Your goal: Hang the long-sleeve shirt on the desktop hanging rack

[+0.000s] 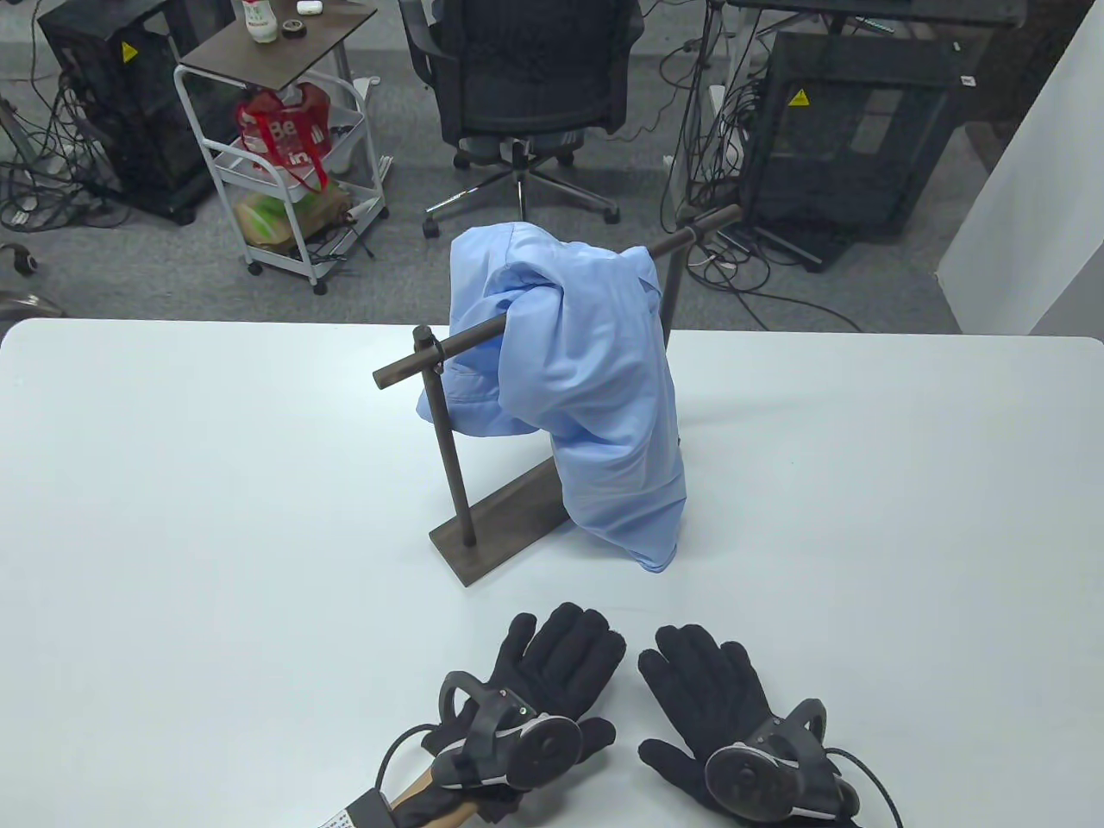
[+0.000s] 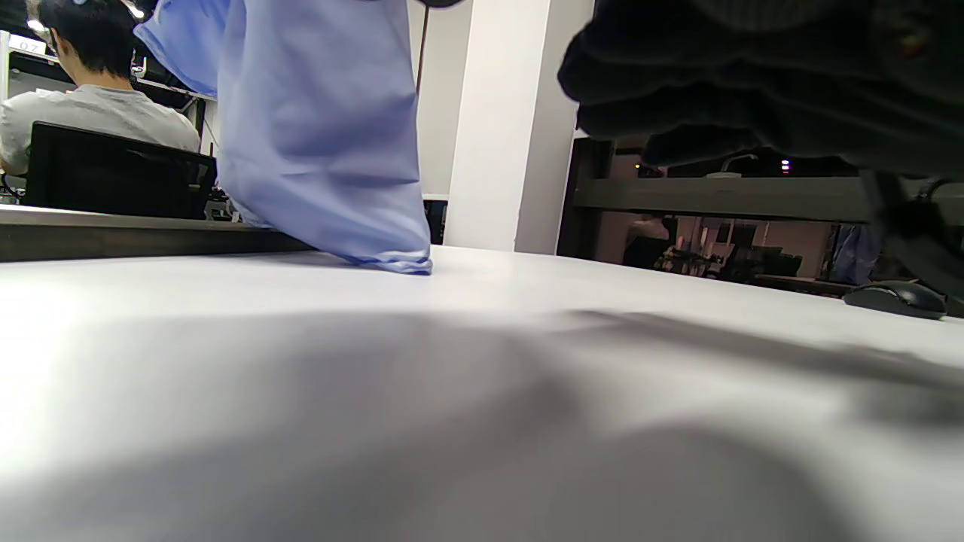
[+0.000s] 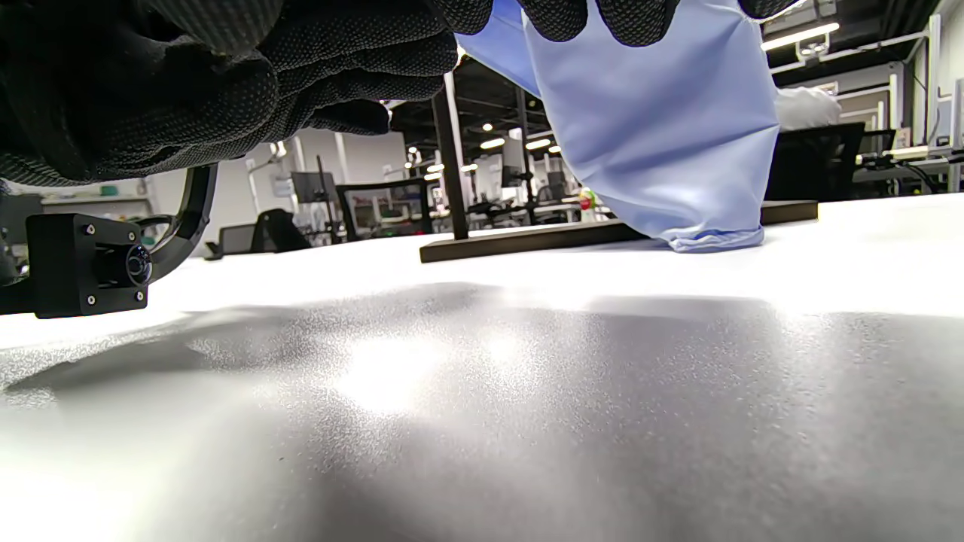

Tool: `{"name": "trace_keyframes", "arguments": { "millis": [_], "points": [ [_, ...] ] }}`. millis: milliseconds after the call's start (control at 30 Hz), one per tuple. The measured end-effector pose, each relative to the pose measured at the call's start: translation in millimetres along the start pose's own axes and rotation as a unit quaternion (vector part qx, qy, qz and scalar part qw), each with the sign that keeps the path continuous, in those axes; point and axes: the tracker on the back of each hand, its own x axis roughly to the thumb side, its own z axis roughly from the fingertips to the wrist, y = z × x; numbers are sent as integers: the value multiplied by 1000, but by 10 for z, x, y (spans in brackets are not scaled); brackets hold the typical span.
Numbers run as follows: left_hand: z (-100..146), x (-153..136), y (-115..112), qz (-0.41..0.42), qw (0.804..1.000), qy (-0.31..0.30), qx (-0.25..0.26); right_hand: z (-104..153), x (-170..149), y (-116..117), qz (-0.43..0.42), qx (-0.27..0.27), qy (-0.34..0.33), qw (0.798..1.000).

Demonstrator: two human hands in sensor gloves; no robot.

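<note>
A light blue long-sleeve shirt (image 1: 586, 379) hangs bunched over the bar of a dark desktop hanging rack (image 1: 457, 483) in the middle of the white table (image 1: 172, 517). Its lower hem (image 1: 651, 561) touches the table beside the rack's base. The shirt also shows in the left wrist view (image 2: 316, 135) and in the right wrist view (image 3: 663, 128). My left hand (image 1: 552, 664) and right hand (image 1: 707, 681) lie flat and open on the table near the front edge, below the rack, holding nothing.
Beyond the table's far edge stand a black office chair (image 1: 526, 78), a white trolley (image 1: 276, 172) with a red bag, and black cabinets with cables on the floor. A white wall panel (image 1: 1035, 172) is at the far right.
</note>
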Motion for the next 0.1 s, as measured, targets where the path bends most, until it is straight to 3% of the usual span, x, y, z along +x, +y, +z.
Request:
{"name": "trace_keyframes", "arguments": {
  "millis": [100],
  "points": [
    [0,-2,-21,1,1000,0,-6,2,1,-5,-2,1,0,1000]
  ]
}}
